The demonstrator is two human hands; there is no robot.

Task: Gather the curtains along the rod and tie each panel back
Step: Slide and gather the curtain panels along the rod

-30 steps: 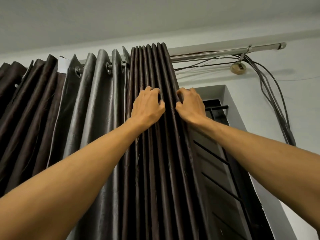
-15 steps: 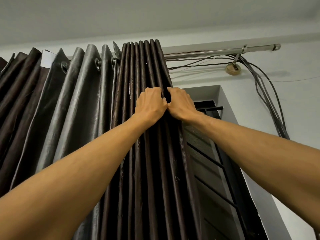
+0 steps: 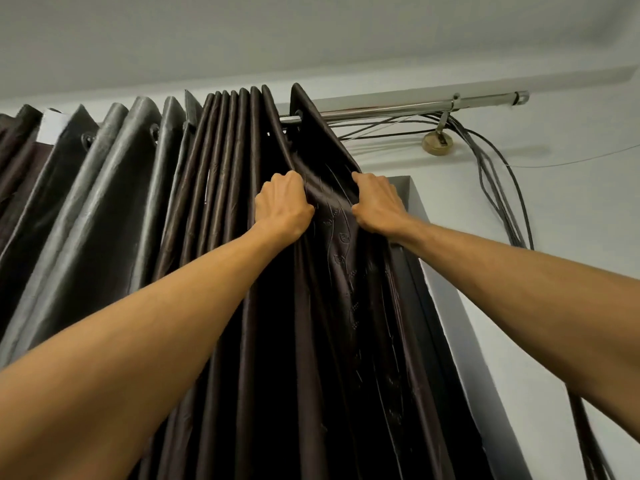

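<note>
Both fists are clamped on fabric. The left grip (image 3: pixel 284 202) bunches the fold right at the edge of the tight pleat stack, and the right grip (image 3: pixel 375 204) has its fingers curled round the outer edge of the dark brown curtain (image 3: pixel 332 306). A flat stretch of cloth is pulled between them.

The curtain hangs straight down with its pleats vertical, and the rod (image 3: pixel 398 110) runs left to right just above both grips. The last loose fold sits up on the rod, above and between the two fists, a bit apart from the stack.

So I'd say it all comes down to sideways travel along the rod. The stack is to the left and the right grip is nearer the bare rod end, so that's the one that has to shove leftward.

Further left is a grey panel (image 3: pixel 114 174), more spread out. Far right, cables (image 3: pixel 498 188) droop off the wall.
</note>
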